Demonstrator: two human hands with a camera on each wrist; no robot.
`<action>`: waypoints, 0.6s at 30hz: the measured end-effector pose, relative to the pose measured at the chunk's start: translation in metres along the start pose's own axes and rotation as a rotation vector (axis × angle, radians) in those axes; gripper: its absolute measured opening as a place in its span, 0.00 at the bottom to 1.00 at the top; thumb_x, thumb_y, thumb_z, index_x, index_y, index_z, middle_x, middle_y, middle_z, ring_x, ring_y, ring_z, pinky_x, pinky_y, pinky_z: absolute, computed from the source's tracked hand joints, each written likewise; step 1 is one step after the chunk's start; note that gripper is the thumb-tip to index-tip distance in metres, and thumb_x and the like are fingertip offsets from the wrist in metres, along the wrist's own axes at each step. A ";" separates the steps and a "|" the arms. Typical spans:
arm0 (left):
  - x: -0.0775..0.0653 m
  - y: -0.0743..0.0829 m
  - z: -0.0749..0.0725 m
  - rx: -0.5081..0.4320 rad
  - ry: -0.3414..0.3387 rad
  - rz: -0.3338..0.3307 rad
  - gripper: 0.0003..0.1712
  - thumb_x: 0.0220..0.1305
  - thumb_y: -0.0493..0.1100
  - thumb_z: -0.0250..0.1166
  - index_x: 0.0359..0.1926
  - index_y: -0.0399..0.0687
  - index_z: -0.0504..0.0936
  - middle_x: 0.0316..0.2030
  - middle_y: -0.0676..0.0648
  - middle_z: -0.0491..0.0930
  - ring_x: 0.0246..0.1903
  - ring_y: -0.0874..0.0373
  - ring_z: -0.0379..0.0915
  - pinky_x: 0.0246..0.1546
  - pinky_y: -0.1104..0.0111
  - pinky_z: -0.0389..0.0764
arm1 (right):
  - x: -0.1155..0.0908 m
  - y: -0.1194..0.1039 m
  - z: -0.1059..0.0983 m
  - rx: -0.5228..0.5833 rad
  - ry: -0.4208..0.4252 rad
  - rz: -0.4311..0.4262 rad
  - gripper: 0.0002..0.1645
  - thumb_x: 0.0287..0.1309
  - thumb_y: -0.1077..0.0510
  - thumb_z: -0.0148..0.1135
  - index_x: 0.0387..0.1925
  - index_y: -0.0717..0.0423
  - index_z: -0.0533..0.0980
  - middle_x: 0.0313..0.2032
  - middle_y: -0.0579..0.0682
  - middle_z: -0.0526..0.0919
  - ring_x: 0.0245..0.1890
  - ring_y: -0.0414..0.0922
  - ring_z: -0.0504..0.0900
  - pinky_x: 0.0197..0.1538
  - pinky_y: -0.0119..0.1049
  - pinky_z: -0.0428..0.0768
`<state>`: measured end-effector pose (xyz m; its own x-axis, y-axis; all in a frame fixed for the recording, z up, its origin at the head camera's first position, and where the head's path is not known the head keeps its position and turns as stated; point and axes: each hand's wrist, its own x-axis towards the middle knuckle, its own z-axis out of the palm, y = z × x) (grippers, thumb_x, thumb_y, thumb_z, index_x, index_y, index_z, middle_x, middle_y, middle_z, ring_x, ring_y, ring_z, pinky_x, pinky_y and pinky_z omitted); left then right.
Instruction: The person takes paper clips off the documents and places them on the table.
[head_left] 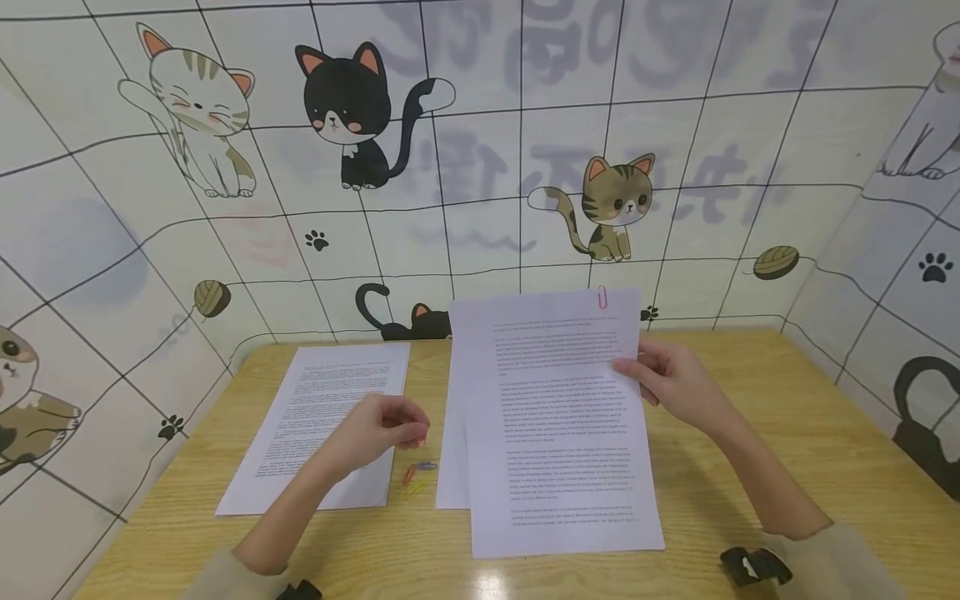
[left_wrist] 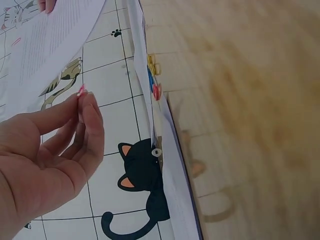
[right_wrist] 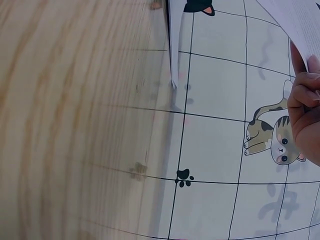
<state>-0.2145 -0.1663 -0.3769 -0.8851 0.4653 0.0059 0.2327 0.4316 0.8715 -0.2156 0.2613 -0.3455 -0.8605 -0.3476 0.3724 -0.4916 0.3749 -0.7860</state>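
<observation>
My right hand [head_left: 671, 379] grips the right edge of a printed sheet [head_left: 562, 417], thumb in front and fingers behind. The sheet is raised and tilted toward me, and a pink paper clip [head_left: 602, 297] sits on its top edge near the right corner. My left hand [head_left: 375, 433] pinches a small pink-red paper clip [left_wrist: 82, 90] between thumb and index fingertip, left of the raised sheet. Below that hand, several paper clips [head_left: 408, 475] in red, blue and yellow lie on the table. The right wrist view shows my right fingers at the sheet's edge.
A stack of printed paper [head_left: 300, 433] lies on the left of the wooden table [head_left: 750, 500], partly under my left forearm. More white paper [head_left: 453, 458] lies behind the raised sheet. A wall covering with cartoon cats [head_left: 480, 217] stands along the table's back.
</observation>
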 end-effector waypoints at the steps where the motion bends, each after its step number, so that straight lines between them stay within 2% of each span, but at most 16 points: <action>1: -0.001 -0.001 0.000 0.012 -0.005 -0.006 0.09 0.69 0.37 0.66 0.42 0.32 0.83 0.33 0.45 0.84 0.35 0.50 0.81 0.41 0.61 0.84 | 0.000 0.000 0.000 0.002 -0.001 -0.001 0.16 0.72 0.66 0.56 0.58 0.67 0.76 0.21 0.51 0.79 0.13 0.39 0.63 0.13 0.36 0.58; 5: -0.004 -0.002 -0.001 0.051 -0.023 -0.026 0.07 0.68 0.36 0.66 0.41 0.35 0.84 0.33 0.47 0.84 0.33 0.55 0.80 0.39 0.62 0.83 | 0.000 -0.001 -0.001 0.004 -0.009 0.002 0.16 0.72 0.66 0.56 0.58 0.66 0.76 0.21 0.52 0.79 0.13 0.40 0.63 0.13 0.35 0.58; 11: -0.006 -0.002 -0.003 0.084 -0.031 -0.061 0.06 0.66 0.36 0.68 0.40 0.36 0.84 0.32 0.46 0.84 0.32 0.54 0.79 0.35 0.66 0.82 | 0.000 -0.001 -0.002 0.015 -0.015 0.010 0.17 0.72 0.66 0.56 0.59 0.66 0.76 0.25 0.53 0.82 0.13 0.42 0.62 0.13 0.35 0.58; 18: -0.007 -0.004 -0.007 0.125 -0.060 -0.099 0.03 0.65 0.34 0.68 0.38 0.37 0.84 0.29 0.46 0.82 0.28 0.56 0.75 0.32 0.63 0.80 | 0.000 -0.001 -0.002 0.021 -0.020 0.012 0.16 0.72 0.65 0.56 0.58 0.66 0.76 0.27 0.54 0.83 0.13 0.41 0.63 0.13 0.35 0.58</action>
<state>-0.2120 -0.1773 -0.3772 -0.8817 0.4590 -0.1093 0.1970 0.5686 0.7986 -0.2156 0.2625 -0.3434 -0.8636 -0.3599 0.3530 -0.4778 0.3609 -0.8009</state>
